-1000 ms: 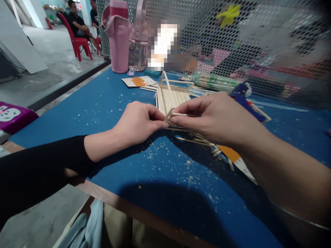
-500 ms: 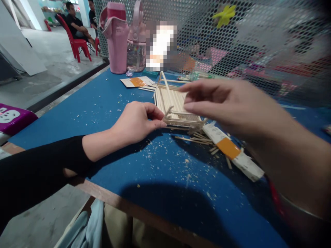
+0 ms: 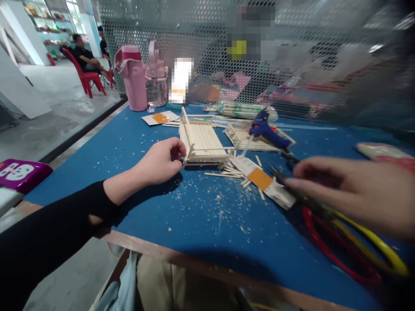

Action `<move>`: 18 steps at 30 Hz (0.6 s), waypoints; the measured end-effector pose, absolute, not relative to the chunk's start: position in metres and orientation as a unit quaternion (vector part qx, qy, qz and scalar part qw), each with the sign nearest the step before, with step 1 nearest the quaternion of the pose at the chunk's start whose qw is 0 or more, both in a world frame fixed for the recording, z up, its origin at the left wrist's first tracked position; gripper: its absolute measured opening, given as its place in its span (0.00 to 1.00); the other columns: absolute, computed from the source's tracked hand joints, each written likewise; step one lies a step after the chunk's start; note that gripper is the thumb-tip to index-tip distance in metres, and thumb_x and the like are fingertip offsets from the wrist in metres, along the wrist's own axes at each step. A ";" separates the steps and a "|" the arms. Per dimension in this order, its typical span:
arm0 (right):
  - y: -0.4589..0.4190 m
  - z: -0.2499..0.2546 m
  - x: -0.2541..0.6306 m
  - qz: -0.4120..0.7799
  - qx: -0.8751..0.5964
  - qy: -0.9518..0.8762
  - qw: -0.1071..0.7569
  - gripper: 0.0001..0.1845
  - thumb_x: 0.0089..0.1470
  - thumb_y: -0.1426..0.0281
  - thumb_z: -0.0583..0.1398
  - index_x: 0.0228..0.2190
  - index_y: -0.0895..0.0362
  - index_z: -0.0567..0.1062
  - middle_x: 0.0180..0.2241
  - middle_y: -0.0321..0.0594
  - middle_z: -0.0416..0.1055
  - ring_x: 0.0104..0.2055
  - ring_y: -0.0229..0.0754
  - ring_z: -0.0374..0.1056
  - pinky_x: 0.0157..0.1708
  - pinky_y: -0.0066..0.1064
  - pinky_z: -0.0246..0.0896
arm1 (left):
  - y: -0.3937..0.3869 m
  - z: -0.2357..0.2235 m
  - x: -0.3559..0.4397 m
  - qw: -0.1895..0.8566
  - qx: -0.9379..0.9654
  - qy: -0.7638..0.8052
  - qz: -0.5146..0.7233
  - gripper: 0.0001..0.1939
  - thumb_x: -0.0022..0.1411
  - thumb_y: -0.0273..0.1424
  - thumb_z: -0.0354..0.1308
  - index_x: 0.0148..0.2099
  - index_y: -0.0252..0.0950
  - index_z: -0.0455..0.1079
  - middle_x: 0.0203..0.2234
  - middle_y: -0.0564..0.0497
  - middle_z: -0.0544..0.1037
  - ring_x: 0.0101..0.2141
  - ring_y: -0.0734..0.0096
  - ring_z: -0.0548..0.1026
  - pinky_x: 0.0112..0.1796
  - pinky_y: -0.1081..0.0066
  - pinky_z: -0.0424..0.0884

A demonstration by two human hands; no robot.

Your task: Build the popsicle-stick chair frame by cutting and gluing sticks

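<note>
My left hand (image 3: 162, 160) pinches the near left corner of a small model built of thin wooden sticks (image 3: 204, 138). The model has a flat slatted floor, low stick rails and one stick leaning up at its far left. To the right, my right hand (image 3: 353, 194) is blurred, with its fingers bent and a gap between thumb and fingers. It hovers over scissors (image 3: 324, 242) with red and yellow handles; whether it touches them is unclear. A blue glue gun (image 3: 270, 131) rests on a second stick piece (image 3: 240, 136) behind.
Loose cut sticks (image 3: 230, 172) and a white-and-orange packet (image 3: 259, 179) lie beside the model on the blue table (image 3: 129, 198). Behind stand a pink flask (image 3: 134, 82), a clear bottle (image 3: 157, 82) and a perforated metal screen (image 3: 207, 34). A purple power strip (image 3: 26, 175) is at left.
My right hand has moved from the model rightward to the scissors, uncovering the glue gun and second stick piece. My left hand stays at the model's corner. The camera view has shifted.
</note>
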State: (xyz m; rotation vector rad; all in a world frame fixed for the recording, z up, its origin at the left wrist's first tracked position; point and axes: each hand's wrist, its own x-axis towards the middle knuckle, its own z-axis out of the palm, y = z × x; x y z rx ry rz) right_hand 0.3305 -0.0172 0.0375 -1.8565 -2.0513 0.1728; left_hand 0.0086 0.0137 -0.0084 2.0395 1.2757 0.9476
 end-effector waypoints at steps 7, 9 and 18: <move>-0.062 0.011 0.359 0.096 -0.713 -0.694 0.032 0.08 0.47 0.59 0.56 0.27 0.48 0.72 0.35 0.53 0.76 0.37 0.57 0.72 0.40 0.47 0.63 | 0.016 -0.011 0.009 0.297 0.741 0.493 0.345 0.08 0.48 0.21 0.50 0.31 0.38 0.63 0.25 0.51 0.71 0.27 0.71 0.68 0.32 0.69 0.64; -0.066 0.012 0.353 0.092 -0.709 -0.699 0.038 0.10 0.48 0.61 0.55 0.29 0.50 0.73 0.37 0.54 0.76 0.40 0.58 0.72 0.42 0.48 0.63 | 0.016 -0.012 0.010 0.296 0.741 0.494 0.345 0.06 0.49 0.23 0.51 0.31 0.38 0.64 0.24 0.52 0.71 0.27 0.71 0.68 0.31 0.70 0.64; -0.028 0.047 0.331 0.017 -0.713 -0.701 -0.020 0.13 0.53 0.61 0.55 0.34 0.54 0.75 0.35 0.45 0.76 0.36 0.52 0.71 0.35 0.41 0.64 | 0.016 -0.013 0.011 0.300 0.732 0.502 0.349 0.05 0.52 0.25 0.51 0.34 0.36 0.64 0.25 0.52 0.71 0.27 0.71 0.68 0.31 0.71 0.64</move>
